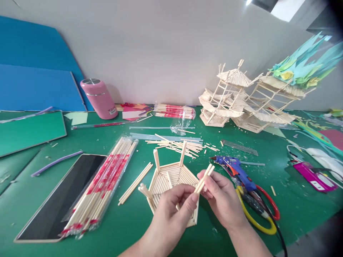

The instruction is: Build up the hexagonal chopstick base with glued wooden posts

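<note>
A hexagonal base of glued wooden sticks (163, 178) lies on the green table, with short posts standing up at its corners. My left hand (171, 210) and my right hand (221, 198) meet just above its near right side. Both pinch a pair of short wooden sticks (205, 177) that point up and to the right. My left thumb and fingers grip the lower end, and my right fingers hold the middle.
A blue glue gun (235, 169) and red-and-yellow pliers (258, 210) lie to the right. A pack of chopsticks (103, 182) and a dark board (61, 196) sit left. Loose cut sticks (178, 144), a pink flask (99, 98) and a stick-built pavilion model (235, 100) stand behind.
</note>
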Demonstrator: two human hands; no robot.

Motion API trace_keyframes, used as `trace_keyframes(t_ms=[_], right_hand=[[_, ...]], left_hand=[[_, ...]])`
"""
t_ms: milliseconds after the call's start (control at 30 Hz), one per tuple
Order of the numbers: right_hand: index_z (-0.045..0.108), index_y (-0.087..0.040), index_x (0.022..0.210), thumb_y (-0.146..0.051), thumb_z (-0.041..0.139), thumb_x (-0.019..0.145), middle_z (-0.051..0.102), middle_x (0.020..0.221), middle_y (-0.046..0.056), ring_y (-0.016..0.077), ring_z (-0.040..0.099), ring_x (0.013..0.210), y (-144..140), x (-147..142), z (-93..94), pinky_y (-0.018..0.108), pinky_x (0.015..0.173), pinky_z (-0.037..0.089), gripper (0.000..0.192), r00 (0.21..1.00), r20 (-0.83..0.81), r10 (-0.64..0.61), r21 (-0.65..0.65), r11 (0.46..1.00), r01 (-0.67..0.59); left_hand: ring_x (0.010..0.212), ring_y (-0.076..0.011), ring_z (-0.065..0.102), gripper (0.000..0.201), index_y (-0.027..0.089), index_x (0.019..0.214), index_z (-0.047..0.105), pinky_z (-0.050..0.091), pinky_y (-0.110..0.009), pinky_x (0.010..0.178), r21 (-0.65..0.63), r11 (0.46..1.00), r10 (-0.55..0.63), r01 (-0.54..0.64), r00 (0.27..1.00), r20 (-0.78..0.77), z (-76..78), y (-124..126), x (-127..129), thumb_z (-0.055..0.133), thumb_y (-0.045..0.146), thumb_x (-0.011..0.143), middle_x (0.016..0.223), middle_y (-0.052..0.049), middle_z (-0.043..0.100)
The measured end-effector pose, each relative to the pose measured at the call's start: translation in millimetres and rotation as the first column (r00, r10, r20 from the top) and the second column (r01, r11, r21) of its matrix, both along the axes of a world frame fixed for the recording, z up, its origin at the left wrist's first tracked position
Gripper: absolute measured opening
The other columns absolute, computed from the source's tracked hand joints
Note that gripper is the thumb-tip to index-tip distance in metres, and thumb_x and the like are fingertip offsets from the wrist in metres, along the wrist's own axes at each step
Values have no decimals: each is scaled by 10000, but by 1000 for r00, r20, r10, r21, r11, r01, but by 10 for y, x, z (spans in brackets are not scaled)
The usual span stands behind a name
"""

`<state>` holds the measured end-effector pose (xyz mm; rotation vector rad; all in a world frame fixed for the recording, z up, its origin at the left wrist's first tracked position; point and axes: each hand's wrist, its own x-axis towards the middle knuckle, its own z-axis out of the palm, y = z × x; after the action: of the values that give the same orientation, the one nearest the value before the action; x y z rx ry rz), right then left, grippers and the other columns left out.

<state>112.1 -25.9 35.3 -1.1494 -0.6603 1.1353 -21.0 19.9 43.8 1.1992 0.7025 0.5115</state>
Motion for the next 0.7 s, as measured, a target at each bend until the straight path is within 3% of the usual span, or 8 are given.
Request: trace_keyframes(t_ms=[100, 233, 367, 500, 600, 700], right_hand=[[639, -199, 827, -300, 567, 784, 469, 582, -38, 78, 386, 530, 27, -56, 66, 202, 481, 315, 131, 962, 274, -17, -57, 998, 34], [604, -181, 775, -315, 550, 783, 515, 602, -21, 110, 461, 565, 94, -130, 177, 214, 502, 366, 145, 889, 455, 41, -87, 996, -1], [522, -171, 652, -343, 545, 779, 470, 598, -25, 104, 434, 567, 135, -119, 180, 212, 503, 347, 215, 901, 429, 64, -92, 995, -27], [463, -161, 582, -374, 482, 822, 380, 562, -43, 72, 325, 510, 138, -40, 93, 208, 466, 273, 322, 960, 279, 33, -73, 997, -13], [503, -154, 612, -374, 490, 822, 336, 555, -51, 65, 277, 497, 146, 13, 53, 213, 454, 234, 305, 982, 185, 41, -70, 997, -29], [592, -148, 730, -360, 503, 821, 351, 554, -49, 64, 289, 507, 159, 46, 37, 215, 471, 239, 247, 973, 217, 75, -99, 994, -54]], left_hand=[[673, -129, 476, 212, 145, 886, 575, 371, -237, 621, 102, 993, 56, -53, 998, -28, -22, -11, 17, 534, 326, 785, 721, -24, 554], [557, -102, 437, 234, 133, 872, 572, 357, -224, 535, -21, 996, 84, -84, 996, 4, -32, 3, 46, 523, 344, 785, 678, -17, 546], [491, -91, 406, 273, 124, 668, 548, 326, -226, 521, -197, 979, 68, -54, 995, 69, -34, 40, 54, 486, 348, 811, 504, 16, 460], [464, -74, 391, 260, 121, 653, 551, 320, -237, 525, -378, 926, 75, -11, 985, 155, -78, 38, 57, 493, 321, 808, 557, -6, 501], [460, -68, 382, 239, 118, 661, 556, 306, -233, 516, -411, 912, 81, -14, 986, 146, -93, 20, 66, 508, 307, 798, 585, -15, 514], [462, -71, 373, 250, 115, 640, 549, 296, -230, 510, -385, 923, 60, -12, 992, 111, -76, 5, 68, 497, 301, 799, 565, -14, 499]])
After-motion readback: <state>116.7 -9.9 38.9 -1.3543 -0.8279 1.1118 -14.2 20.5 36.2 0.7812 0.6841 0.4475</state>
